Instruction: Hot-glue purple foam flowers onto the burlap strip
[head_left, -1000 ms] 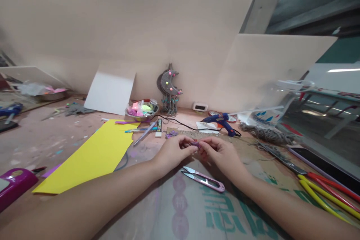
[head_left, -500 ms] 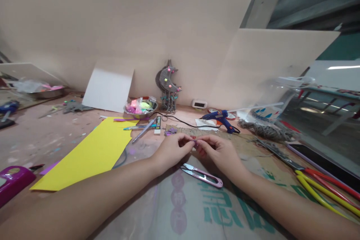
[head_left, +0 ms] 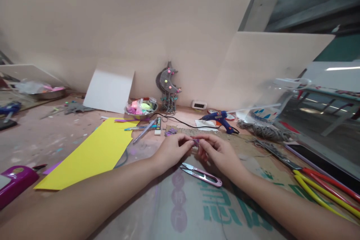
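My left hand [head_left: 174, 151] and my right hand [head_left: 221, 153] meet at the middle of the table, fingertips almost touching. Between them they pinch a small purple piece [head_left: 196, 142]; most of it is hidden by the fingers, and I cannot tell whether it is paper or something else. Just below the hands lies a pair of pink-handled thread snips [head_left: 203, 175], blades pointing left. Beyond my left hand sit some small purple pieces [head_left: 171, 131] on the cardboard.
A yellow sheet [head_left: 92, 153] lies to the left, near a magenta tool [head_left: 17, 183]. Behind are a bowl of clay packets [head_left: 140, 108], a moon-shaped ornament [head_left: 168, 80] and a blue glue gun [head_left: 221, 119]. Large scissors [head_left: 295, 165] and a phone [head_left: 323, 163] lie right.
The fingertips have parted slightly, so more of the purple piece shows between them. The view has shifted a little; the snips and other things lie as before.
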`<state>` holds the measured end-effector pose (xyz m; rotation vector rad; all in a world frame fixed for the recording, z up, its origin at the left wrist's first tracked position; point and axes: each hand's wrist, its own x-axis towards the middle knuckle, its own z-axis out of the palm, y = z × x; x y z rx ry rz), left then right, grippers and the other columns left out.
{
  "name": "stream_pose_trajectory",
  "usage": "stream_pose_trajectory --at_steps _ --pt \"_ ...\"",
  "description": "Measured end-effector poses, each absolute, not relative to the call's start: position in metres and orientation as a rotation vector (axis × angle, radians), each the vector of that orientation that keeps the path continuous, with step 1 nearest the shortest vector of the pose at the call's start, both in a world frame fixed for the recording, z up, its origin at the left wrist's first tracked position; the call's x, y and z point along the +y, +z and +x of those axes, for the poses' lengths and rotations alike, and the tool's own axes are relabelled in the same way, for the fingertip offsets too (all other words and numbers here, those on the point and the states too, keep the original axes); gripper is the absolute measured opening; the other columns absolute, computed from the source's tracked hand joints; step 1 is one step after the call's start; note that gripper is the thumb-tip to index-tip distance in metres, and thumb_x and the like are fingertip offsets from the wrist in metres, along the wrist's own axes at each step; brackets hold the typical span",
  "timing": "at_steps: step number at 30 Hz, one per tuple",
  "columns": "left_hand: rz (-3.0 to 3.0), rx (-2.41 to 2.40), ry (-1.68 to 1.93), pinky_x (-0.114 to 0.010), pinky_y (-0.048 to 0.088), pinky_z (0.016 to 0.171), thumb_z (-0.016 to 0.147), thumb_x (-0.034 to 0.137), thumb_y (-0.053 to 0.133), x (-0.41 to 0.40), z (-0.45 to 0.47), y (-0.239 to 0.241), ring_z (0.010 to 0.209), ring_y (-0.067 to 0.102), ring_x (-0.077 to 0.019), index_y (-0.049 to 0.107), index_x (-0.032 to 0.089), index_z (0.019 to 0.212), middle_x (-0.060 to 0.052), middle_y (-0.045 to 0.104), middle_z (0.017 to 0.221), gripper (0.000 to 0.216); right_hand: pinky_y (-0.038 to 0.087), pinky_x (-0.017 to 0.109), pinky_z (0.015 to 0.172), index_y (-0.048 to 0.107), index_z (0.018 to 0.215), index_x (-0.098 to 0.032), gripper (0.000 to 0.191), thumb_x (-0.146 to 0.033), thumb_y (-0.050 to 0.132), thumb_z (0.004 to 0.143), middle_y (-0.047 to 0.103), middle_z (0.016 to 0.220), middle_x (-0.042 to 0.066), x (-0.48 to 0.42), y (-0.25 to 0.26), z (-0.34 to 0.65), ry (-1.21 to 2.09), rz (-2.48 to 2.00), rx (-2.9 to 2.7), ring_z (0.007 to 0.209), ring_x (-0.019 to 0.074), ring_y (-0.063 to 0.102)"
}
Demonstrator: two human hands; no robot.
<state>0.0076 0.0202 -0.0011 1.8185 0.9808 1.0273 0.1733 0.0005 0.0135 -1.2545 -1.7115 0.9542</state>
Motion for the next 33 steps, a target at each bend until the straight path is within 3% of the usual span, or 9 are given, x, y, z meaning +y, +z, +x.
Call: stream_pose_trajectory --at_steps 16,23,33 --pt "1.904 0.950 1.003 -0.024 0.043 0.070 0.080 0.031 0.047 0.0181 0.0058 0.0002 0.077 0.058 -0.0151 0.063 0.015 0.079 -0.002 0.066 0.080 0.023 0.041 0.019 0.041 0.053 0.082 -0.016 0.028 -0.044 0.053 0.077 0.059 0.052 -0.002 0.0055 0.0082 0.1720 1.115 -1.232 -1.601 0.043 0.0088 0.053" --pt "1.838 0.976 1.012 -0.023 0.042 0.062 0.079 0.033 0.047 0.0169 0.0061 0.0006 0.066 0.055 -0.0131 0.063 0.015 0.076 -0.002 0.063 0.072 0.024 0.040 0.020 0.041 0.053 0.085 -0.017 0.028 -0.044 0.051 0.078 0.059 0.054 -0.003 0.0028 0.0100 0.1722 1.100 -1.230 -1.620 0.042 0.0088 0.051" --pt "1.811 0.979 1.008 -0.023 0.041 0.062 0.078 0.033 0.049 0.0170 0.0054 0.0024 0.068 0.055 -0.0135 0.063 0.015 0.076 -0.002 0.062 0.071 0.022 0.035 0.019 0.039 0.053 0.080 -0.017 0.025 -0.041 0.055 0.076 0.057 0.056 -0.003 0.0064 0.0068 0.1737 0.994 -1.233 -1.674 0.039 0.0067 0.044"
